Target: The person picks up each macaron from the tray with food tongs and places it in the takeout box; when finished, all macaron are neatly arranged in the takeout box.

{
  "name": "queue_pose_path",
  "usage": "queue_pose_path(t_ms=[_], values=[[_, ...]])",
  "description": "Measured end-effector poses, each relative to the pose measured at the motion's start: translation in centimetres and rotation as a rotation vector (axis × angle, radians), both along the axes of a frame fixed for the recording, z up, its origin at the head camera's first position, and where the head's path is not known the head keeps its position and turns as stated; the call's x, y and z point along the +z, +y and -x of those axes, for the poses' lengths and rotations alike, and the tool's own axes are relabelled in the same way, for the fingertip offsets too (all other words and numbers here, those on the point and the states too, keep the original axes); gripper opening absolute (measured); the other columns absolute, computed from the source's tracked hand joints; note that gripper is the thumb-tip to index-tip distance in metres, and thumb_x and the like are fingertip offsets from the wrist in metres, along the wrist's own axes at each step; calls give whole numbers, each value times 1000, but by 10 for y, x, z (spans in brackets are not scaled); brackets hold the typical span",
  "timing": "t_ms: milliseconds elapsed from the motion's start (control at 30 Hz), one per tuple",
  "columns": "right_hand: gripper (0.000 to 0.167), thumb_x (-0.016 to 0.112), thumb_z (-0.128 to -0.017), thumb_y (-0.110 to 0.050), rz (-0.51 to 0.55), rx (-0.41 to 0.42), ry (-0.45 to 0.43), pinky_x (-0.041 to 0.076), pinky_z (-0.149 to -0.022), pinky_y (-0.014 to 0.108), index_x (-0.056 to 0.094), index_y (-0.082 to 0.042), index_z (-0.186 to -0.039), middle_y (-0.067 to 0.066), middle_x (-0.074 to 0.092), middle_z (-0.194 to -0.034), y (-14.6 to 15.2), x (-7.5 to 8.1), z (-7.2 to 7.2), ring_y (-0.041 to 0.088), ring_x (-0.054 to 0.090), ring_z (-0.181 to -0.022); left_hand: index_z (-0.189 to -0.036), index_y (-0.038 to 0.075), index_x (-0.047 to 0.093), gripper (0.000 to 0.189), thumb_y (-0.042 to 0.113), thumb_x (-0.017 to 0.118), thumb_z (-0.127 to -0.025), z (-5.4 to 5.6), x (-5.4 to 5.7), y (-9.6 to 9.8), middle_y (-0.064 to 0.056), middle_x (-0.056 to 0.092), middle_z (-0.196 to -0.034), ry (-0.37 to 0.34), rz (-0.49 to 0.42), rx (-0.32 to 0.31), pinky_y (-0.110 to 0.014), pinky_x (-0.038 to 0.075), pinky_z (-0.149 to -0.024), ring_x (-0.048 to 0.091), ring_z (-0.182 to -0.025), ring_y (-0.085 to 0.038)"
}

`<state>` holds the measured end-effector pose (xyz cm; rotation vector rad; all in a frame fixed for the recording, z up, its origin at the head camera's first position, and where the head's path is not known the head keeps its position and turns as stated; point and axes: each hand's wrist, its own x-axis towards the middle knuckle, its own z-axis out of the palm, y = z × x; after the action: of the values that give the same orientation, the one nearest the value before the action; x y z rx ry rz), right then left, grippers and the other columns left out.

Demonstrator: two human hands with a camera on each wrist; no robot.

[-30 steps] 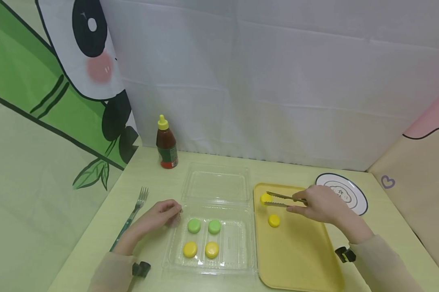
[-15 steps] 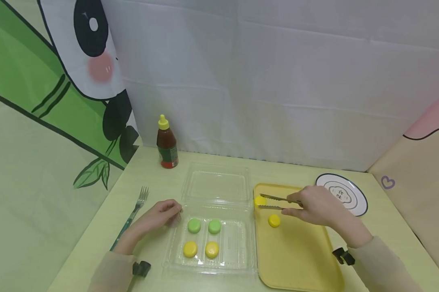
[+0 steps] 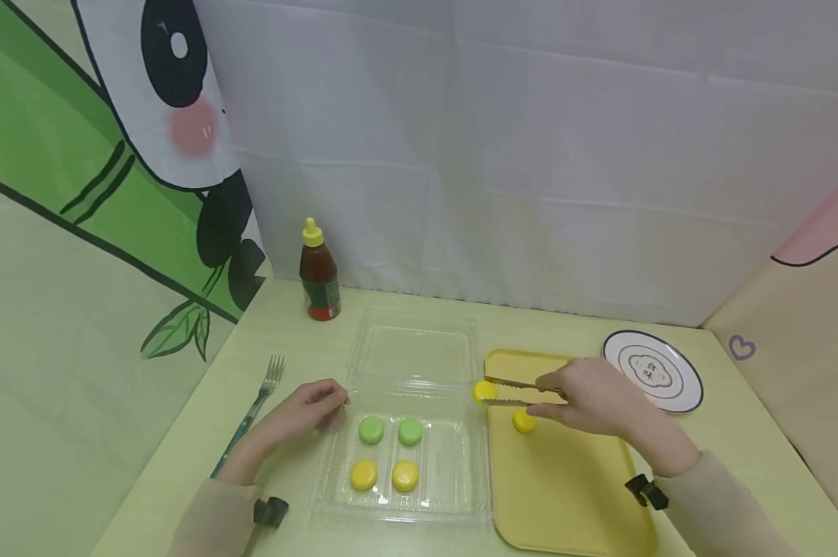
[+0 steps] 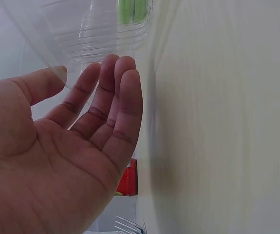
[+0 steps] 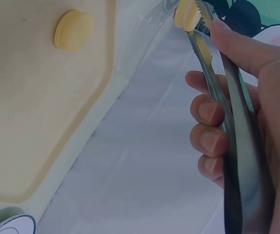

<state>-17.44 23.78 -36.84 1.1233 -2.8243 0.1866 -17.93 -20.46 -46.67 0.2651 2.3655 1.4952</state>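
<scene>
My right hand [image 3: 596, 398] grips metal tongs [image 5: 247, 151] with serrated tips. Between those tips is a yellow macaron [image 3: 483, 391], over the left rim of the yellow tray [image 3: 572, 495]. A second yellow macaron [image 3: 523, 421] lies on the tray below the tongs. Left of the tray stands a clear hinged plastic container [image 3: 453, 472], its lid laid back. Inside are two green macarons [image 3: 409, 432] behind two yellow macarons [image 3: 405, 476]. At its left edge my left hand [image 3: 307, 410] pinches the rim between thumb and fingers, as the left wrist view shows.
A fork [image 3: 254, 406] with a green handle lies left of the left hand. A sauce bottle [image 3: 319, 286] with a yellow cap stands at the back left. Behind the tray on the right is a white plate [image 3: 676, 371] with a dark rim. A white cloth wall [image 3: 530, 193] closes the back.
The right hand has carried the tongs and the yellow macaron leftward, from over the tray to its left rim beside the container. My left hand has stayed in place.
</scene>
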Motion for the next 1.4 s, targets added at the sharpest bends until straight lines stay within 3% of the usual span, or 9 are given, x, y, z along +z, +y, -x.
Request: queue_pose_path(t_ms=[533,1400], values=[[53,76,-87,-44,39,111,67,15,-50,20,33,-23,-64,-17,11,-62,-11,-8,0,-3,13,-55,-108,1,62,26,25,52,-105,1,2,0,-5,57,-88,-15,7,8,-35,44,-73,52,-84,-21],[49,74,-87,-48,-26,90,-18,18,-50,22,38,-24,-64,-15,15,-59,-32,-25,-5,0,17,-54,-108,1,62,25,24,51,-106,-1,6,2,-5,55,-88,-7,22,9,-35,42,-72,50,-85,-21]])
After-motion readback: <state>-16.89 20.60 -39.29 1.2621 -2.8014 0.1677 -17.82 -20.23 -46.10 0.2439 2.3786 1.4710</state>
